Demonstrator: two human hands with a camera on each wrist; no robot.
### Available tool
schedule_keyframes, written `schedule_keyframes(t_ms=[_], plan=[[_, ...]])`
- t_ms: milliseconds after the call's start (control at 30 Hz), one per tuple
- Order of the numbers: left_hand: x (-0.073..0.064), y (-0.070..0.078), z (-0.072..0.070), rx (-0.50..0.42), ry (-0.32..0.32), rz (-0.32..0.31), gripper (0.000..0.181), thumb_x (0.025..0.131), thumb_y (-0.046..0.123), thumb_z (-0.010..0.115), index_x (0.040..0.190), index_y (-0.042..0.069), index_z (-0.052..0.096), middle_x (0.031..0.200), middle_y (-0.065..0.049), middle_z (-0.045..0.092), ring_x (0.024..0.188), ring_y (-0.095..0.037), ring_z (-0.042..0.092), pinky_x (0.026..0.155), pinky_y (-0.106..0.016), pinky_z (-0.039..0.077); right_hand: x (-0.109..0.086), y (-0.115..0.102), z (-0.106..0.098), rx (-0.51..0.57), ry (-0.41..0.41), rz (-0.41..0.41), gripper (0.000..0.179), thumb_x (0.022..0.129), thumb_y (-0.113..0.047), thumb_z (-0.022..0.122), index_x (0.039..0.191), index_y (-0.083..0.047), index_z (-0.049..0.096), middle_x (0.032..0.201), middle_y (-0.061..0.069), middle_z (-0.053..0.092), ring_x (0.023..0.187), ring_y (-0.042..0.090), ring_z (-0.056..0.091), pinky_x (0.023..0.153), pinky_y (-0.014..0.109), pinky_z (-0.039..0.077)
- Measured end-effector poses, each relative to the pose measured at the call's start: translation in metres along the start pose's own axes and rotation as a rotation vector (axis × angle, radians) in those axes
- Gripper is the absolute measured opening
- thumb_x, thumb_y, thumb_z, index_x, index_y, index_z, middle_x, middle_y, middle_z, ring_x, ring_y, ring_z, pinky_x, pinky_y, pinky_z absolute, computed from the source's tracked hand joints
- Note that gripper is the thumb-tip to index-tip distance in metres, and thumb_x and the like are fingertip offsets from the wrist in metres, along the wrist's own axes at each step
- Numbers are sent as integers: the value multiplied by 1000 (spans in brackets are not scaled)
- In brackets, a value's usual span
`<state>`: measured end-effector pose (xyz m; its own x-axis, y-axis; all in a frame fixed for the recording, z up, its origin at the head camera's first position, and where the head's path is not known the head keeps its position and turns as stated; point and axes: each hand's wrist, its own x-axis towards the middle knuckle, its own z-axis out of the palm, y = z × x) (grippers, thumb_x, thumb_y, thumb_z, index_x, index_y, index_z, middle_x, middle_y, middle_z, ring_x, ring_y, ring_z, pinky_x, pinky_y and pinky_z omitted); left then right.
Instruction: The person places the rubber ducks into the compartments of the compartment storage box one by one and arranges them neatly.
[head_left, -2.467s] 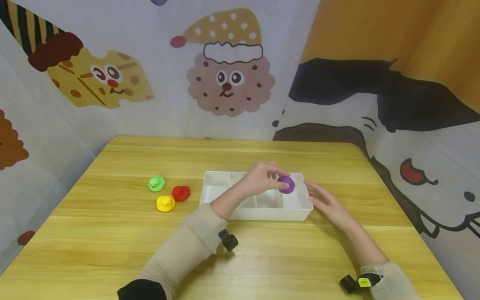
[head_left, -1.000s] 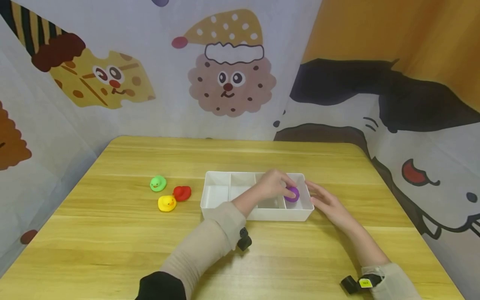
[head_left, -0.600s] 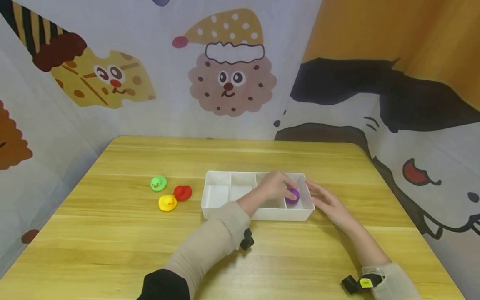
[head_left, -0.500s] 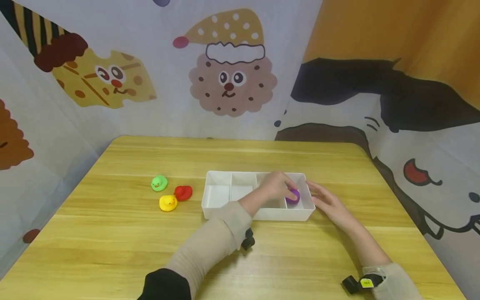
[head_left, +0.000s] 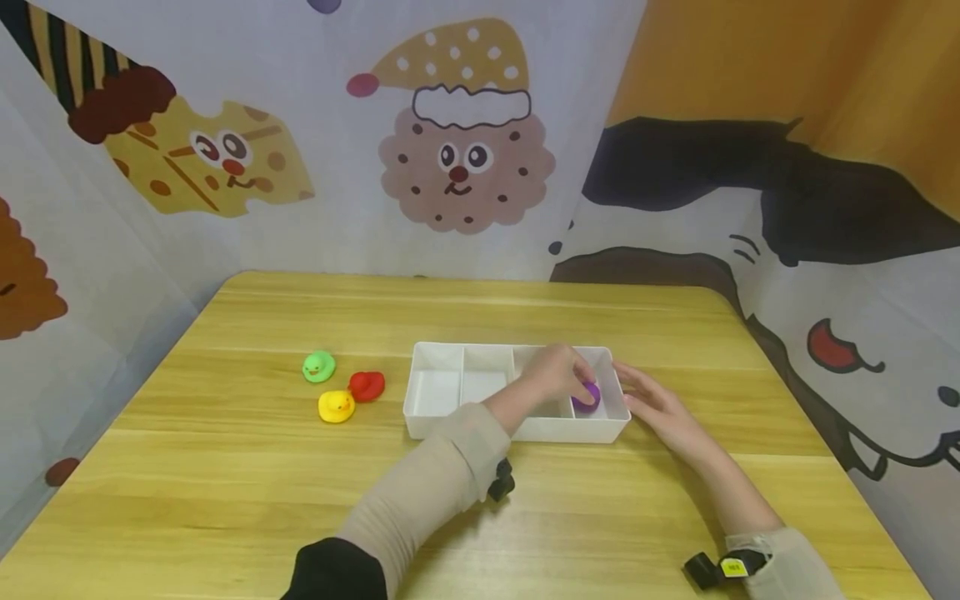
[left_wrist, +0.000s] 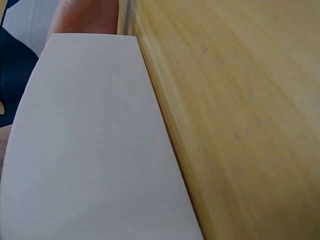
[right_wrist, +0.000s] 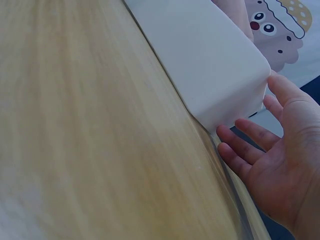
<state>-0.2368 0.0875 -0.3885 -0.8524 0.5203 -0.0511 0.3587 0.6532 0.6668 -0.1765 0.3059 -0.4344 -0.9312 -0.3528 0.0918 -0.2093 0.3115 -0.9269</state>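
My left hand [head_left: 553, 371] reaches over the white divided box [head_left: 442, 427] and pinches a round purple toy [head_left: 587, 398], low inside the rightmost compartment. The fingers partly cover that toy. At the box's right end is my right hand [head_left: 658, 408], its fingers extended and loosely spread. In the right wrist view the right thumb and index finger touch or nearly touch the corner of the box [right_wrist: 200, 55]. The left wrist view is mostly filled by the front wall of the box [left_wrist: 95, 135]. There, neither the left fingers nor the purple toy can be made out.
Left of the box, a green rubber duck [head_left: 318, 367], a red rubber duck [head_left: 367, 386] and a yellow rubber duck [head_left: 336, 407] sit close together on the wooden table [head_left: 225, 500]. A cartoon-printed curtain [head_left: 315, 242] stands behind the table.
My left hand has moved right and down, carrying the purple toy from above the rightmost compartment to low inside it. The right hand has stayed at the box's end.
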Motion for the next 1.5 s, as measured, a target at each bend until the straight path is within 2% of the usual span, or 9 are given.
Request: schedule_keyframes(t_ms=[167,367,533,733,933,1033,1133,1233,1500], plan=[[0,-1,-1,-7,-3,25,31,69,22,87,98,16,76,90,8,72,84,-6,60,77,-18,44,0,1,0,-4,2,-6,51,101,-16,49,149,-10,32,147,22,36,120,13,50,92,22,41],[-1,-5,-3,-35,7,41,33,72,25,85,103,16,76,90,9,71,87,-7,60,77,-19,45,0,1,0,-3,0,-18,51,101,-14,49,149,-9,32,146,22,36,122,20,50,93,22,40],[-7,-7,-10,-101,34,37,34,74,26,84,106,19,75,94,10,71,93,-9,61,82,-24,46,1,1,-1,10,-4,-26,52,101,-14,49,149,-8,32,146,23,36,120,13,50,93,22,40],[-19,-10,-20,-175,72,98,33,76,23,82,107,16,74,98,7,71,97,-12,62,85,-26,47,1,2,-1,9,1,-14,52,101,-16,50,149,-9,32,146,22,36,118,7,50,93,21,40],[-32,-11,-31,-254,117,145,33,78,21,81,108,12,73,103,4,71,106,-15,61,92,-31,45,1,3,0,-5,9,-16,51,101,-15,50,149,-9,34,145,24,37,119,12,51,92,22,41],[-39,-13,-36,-285,140,175,33,78,22,81,108,11,73,104,4,70,101,-16,62,87,-28,47,1,3,1,-9,14,-11,51,101,-16,50,148,-9,34,144,24,38,119,15,51,92,22,41],[-46,-15,-40,-301,165,188,33,78,25,81,107,12,74,103,5,70,82,-14,63,73,-25,50,1,3,0,-12,19,-2,51,101,-17,51,148,-9,35,144,24,39,120,16,50,92,22,41],[-54,-18,-44,-314,191,195,33,78,26,81,107,13,74,99,8,70,65,-14,57,59,-26,48,1,2,0,-9,16,-7,51,101,-16,51,148,-8,34,144,25,38,121,19,50,92,22,41],[-78,-28,-57,-358,242,202,31,78,24,81,106,12,74,106,5,69,61,-15,53,49,-26,44,1,1,0,-1,16,-26,51,100,-13,51,148,-7,34,144,25,38,121,23,50,92,23,41]])
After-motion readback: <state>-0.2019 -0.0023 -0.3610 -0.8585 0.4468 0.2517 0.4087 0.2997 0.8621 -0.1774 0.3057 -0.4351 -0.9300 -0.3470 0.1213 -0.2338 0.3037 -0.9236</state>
